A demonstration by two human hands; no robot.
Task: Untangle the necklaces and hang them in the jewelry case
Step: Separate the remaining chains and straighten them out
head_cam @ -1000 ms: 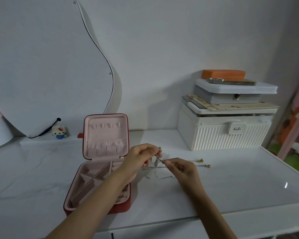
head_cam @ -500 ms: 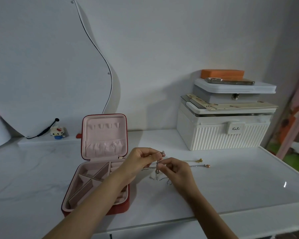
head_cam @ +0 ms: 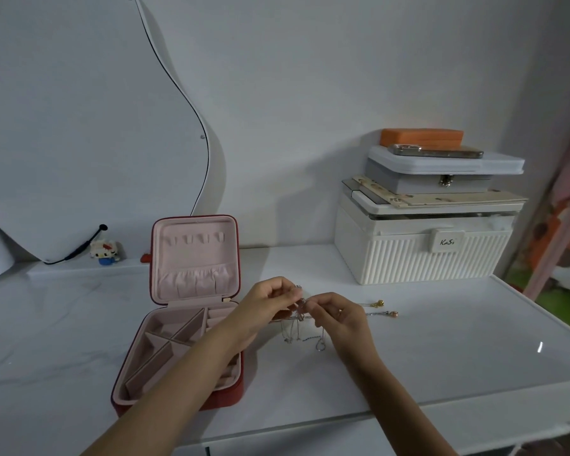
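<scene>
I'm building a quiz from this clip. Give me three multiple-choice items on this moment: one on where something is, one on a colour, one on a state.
1. Where does the phone lie?
A. On the stacked boxes at the right
B. Inside the jewelry case
C. On the table by the mirror

2. What colour is the jewelry case's lining?
A. Black
B. Pale pink
C. Green

3. What state is the jewelry case in?
A. Shut and latched
B. Open, lid upright
C. Upside down

Answers:
1. A, the phone rests on the grey box atop the white ribbed box.
2. B, the jewelry case shows pink lining in lid and tray; its outside is red.
3. B, the lid stands up with hooks bare, while the left hand and right hand each keep a grip on the tangled necklaces.
</scene>
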